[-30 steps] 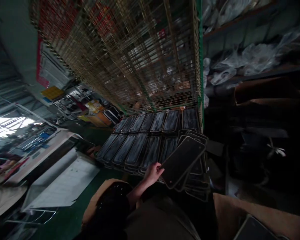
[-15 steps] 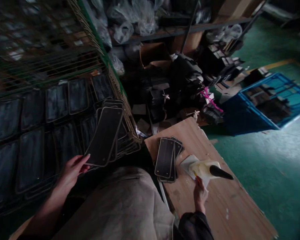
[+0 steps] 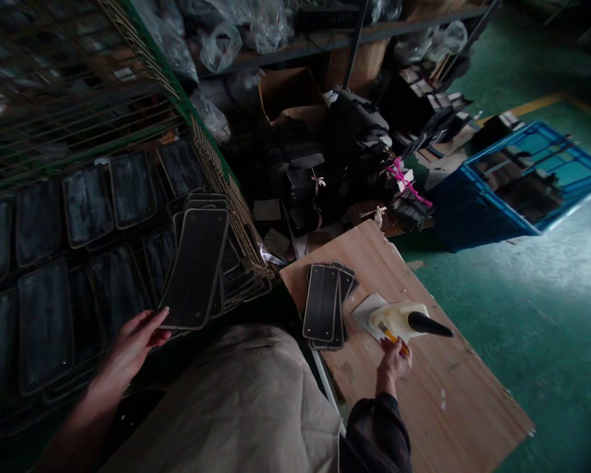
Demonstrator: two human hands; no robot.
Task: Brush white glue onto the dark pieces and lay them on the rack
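Observation:
My left hand point(image 3: 130, 345) pinches the lower edge of a dark flat rounded panel point(image 3: 196, 266), holding it over a pile of like panels on a wire rack shelf point(image 3: 236, 203). My right hand point(image 3: 394, 358) is closed on a thin orange-handled brush point(image 3: 392, 337) that dips into a pale glue container point(image 3: 398, 320) on a plywood board point(image 3: 423, 394). A small stack of the same dark panels point(image 3: 325, 305) lies on the board just left of the container. A black cone-shaped handle point(image 3: 429, 325) pokes out of the container to the right.
Rows of dark panels point(image 3: 43, 322) cover the rack shelf at left. Behind the board lie heaps of black material, cardboard boxes point(image 3: 288, 92) and plastic bags. A blue plastic crate point(image 3: 517, 187) stands on the green floor at right. My lap in pale cloth point(image 3: 236, 407) fills the bottom centre.
The camera swung from the rack to the right, bringing the board into view. My left hand still holds the panel; my right hand moved up slightly toward the container with the brush.

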